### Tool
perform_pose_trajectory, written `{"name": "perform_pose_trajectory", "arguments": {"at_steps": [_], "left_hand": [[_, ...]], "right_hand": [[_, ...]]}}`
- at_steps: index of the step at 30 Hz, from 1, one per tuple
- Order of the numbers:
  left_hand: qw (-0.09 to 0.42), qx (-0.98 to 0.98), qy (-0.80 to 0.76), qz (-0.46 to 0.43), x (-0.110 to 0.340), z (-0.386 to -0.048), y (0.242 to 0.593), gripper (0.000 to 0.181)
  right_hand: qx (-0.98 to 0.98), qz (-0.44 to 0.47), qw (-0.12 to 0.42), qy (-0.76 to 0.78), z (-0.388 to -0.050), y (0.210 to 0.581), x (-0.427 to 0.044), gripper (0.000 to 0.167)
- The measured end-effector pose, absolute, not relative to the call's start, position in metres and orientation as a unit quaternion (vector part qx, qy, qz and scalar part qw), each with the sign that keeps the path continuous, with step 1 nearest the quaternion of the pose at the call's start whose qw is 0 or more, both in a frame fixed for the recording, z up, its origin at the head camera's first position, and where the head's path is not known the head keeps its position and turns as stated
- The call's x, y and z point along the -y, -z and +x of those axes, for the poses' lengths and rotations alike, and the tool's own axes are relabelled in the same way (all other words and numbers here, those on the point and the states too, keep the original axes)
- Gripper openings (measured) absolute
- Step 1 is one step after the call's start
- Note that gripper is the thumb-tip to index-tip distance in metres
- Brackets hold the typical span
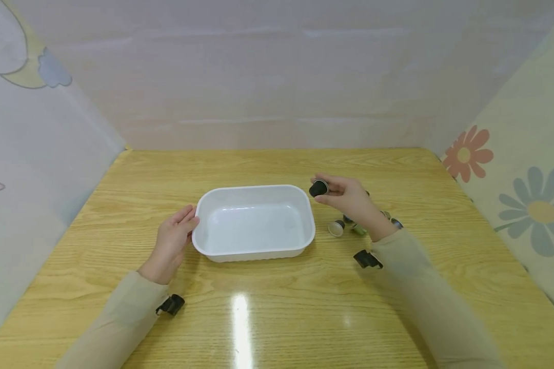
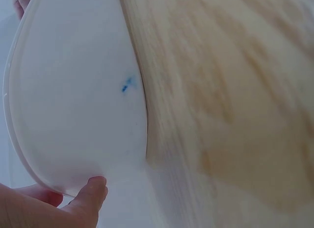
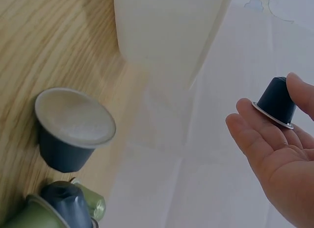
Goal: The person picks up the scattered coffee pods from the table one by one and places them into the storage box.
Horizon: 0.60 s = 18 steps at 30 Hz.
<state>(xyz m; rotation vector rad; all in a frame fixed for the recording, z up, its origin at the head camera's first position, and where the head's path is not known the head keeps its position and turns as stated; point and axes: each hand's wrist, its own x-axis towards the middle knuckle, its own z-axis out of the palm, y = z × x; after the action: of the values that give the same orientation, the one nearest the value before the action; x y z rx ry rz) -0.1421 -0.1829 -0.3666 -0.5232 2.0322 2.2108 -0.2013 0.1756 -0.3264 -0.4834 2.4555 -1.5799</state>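
A white rectangular tub [image 1: 254, 253] stands on the table with nothing inside it. The left hand [image 1: 170, 245] holds the tub's left end, its thumb at the rim; the left wrist view shows this hand [image 2: 64, 206] at the edge of the tub [image 2: 78, 100]. Right of the tub, the right hand [image 1: 351, 201] pinches a dark capsule [image 1: 318, 188] in the air. In the right wrist view, that capsule [image 3: 276, 101] sits between the thumb and fingers of the right hand [image 3: 279, 159].
Several capsules lie on the table below the right forearm: a dark one with a pale lid [image 3: 73, 117], a green one [image 3: 34, 215] and a blue-grey one [image 3: 68, 203]. Patterned cloth walls [image 1: 277, 92] surround the table [image 1: 277, 302].
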Motion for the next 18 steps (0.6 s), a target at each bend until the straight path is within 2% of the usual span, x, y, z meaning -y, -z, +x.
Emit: {"name": "perform_pose_trajectory", "arguments": {"at_steps": [18], "left_hand": [[0.048,-0.671,-0.718,-0.182,0.183,-0.143,0.367,0.055]], "right_hand": [[-0.811,-0.189,0.103,0.544,-0.206,0.332,-0.148,0.059]]}}
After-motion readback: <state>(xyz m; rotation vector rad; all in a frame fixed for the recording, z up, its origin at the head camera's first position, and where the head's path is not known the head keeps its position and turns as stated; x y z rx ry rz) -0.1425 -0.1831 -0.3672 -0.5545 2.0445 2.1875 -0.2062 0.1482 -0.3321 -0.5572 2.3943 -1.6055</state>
